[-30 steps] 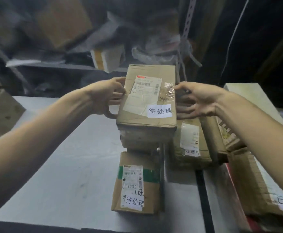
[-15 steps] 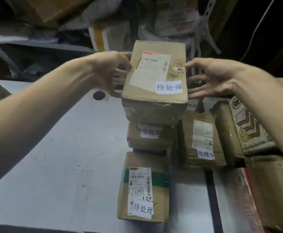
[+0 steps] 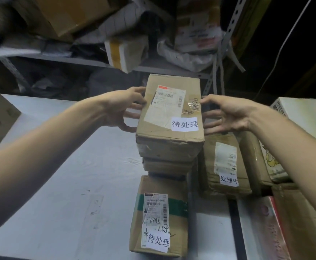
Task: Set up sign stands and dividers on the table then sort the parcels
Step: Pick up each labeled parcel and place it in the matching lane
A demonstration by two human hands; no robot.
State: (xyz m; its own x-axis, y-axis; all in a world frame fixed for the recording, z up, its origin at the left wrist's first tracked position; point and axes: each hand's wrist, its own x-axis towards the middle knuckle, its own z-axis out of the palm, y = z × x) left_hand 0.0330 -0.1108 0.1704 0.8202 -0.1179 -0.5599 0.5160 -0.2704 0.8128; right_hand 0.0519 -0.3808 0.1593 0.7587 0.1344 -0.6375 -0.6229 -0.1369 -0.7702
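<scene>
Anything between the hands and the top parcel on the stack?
Nothing visible. The left hand holds the top parcel by its left side; the right hand touches its right edge. The 处理中 parcel lies lower.

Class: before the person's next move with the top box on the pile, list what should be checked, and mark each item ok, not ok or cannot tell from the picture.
1. Grip: the left hand holds the top box by its left side: ok.
2. Support: the right hand touches its right side with spread fingers: ok.
3. Label: top box and front box both read 待处理: ok.
4. Seating: top box lies square on the lower box: cannot tell, as the lower box is mostly hidden.
5. Sorting: the box marked 处理中 lies outside this pile, to its right: ok.
</scene>
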